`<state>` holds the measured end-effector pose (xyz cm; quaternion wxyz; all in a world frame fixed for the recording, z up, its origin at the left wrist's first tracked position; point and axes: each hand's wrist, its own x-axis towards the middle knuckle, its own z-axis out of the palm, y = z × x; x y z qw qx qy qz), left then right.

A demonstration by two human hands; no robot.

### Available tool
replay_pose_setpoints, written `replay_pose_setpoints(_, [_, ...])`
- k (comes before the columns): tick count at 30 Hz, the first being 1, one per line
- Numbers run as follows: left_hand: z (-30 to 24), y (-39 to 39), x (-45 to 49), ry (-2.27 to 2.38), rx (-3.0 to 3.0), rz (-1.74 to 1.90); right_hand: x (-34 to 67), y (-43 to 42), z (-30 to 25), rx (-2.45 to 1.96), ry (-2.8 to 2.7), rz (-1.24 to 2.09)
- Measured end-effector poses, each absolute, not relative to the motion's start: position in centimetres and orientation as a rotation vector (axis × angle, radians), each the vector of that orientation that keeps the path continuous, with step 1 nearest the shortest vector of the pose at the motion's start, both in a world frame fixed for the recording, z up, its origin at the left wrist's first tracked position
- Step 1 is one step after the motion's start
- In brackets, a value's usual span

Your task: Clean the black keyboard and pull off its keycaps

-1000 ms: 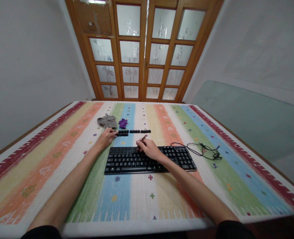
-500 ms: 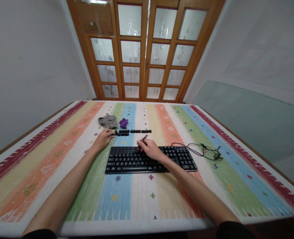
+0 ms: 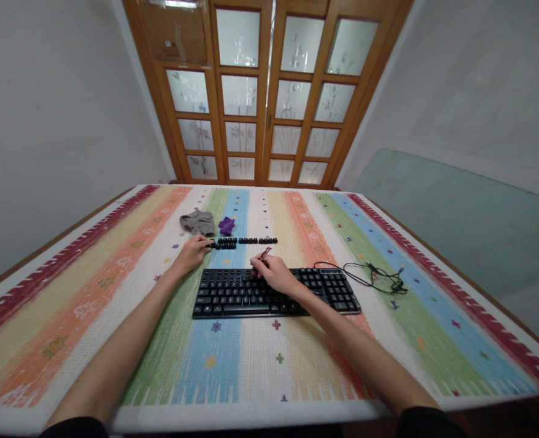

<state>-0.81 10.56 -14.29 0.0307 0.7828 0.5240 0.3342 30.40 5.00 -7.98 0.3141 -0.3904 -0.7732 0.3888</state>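
Observation:
A black full-size keyboard (image 3: 251,308) lies on the striped tablecloth, with bare places along its upper rows where keycaps are off. My right hand (image 3: 274,272) is above its upper middle part, closed on a thin dark tool (image 3: 264,254) that slants up past the fingers; its lower end is hidden. Beyond the keyboard, loose black keycaps (image 3: 249,241) lie in two short rows. My left hand (image 3: 194,252) rests on the cloth at the left end of these rows, thumb and fingertips pinched at a keycap (image 3: 211,245) there.
A crumpled grey cloth (image 3: 198,222) and a small purple cloth (image 3: 226,225) lie behind the keycaps. The keyboard's black cable (image 3: 374,277) is loosely coiled to the right. The tablecloth (image 3: 128,365) covers the table; wooden glass-paned doors (image 3: 263,97) stand beyond.
My left fingertips have shifted very slightly right, onto the end keycap. My right hand and the tool have hardly moved.

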Motion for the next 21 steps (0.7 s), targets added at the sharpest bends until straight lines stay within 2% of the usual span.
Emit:
replay_pose_setpoints(11, [-14.2, 10.4, -0.8, 1.576, 2.453, 1.02, 29.6, 3.7, -7.7, -0.812, -2.331, 0.618])
replay_pose_setpoints(21, [-14.2, 10.3, -0.4, 1.583, 2.396, 1.074, 29.8, 4.5, -7.5, -0.836, -2.303, 0.689])
